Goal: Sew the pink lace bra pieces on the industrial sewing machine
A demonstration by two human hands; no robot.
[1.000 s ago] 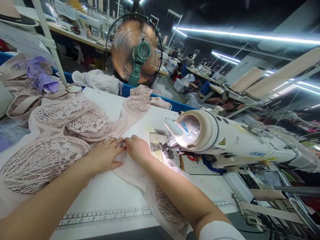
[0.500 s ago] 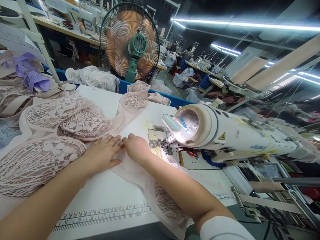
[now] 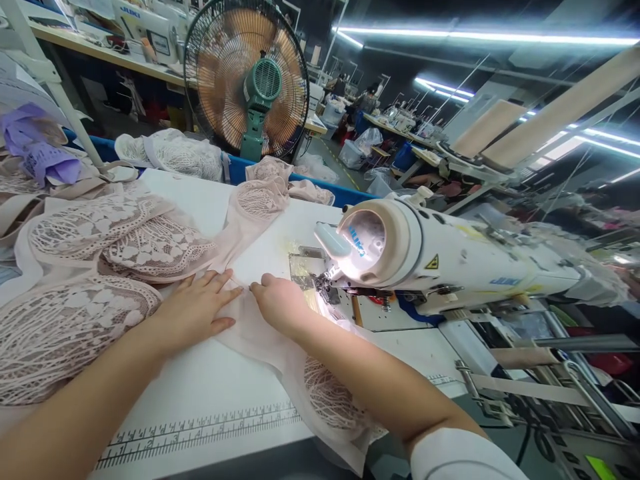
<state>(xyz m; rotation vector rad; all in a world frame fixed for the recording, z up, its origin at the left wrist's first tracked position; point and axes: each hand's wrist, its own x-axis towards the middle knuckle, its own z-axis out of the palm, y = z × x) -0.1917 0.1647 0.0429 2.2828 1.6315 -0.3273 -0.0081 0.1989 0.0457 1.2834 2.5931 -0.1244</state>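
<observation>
Pale pink sheer fabric [image 3: 250, 328] with lace cups runs across the white table in front of the sewing machine [image 3: 400, 250]. My left hand [image 3: 200, 308] lies on it with its fingers spread, flat beside the lace pieces [image 3: 155, 247]. Just to its right, my right hand [image 3: 277, 303] is closed, its fingertips pinching the edge of the fabric left of the needle area. Below my right forearm, a lace cup [image 3: 330, 393] hangs toward the table's front edge.
A large fan [image 3: 263, 83] stands behind the blue-edged table. Lace pieces and purple cloth [image 3: 40, 147] pile up at the left. A printed ruler [image 3: 200, 433] runs along the front edge. Metal rollers and bars [image 3: 540, 380] stand at the right.
My right hand has moved slightly right, away from my left hand, still pinching the fabric. The whole view has shifted a little, so the surroundings sit farther left.
</observation>
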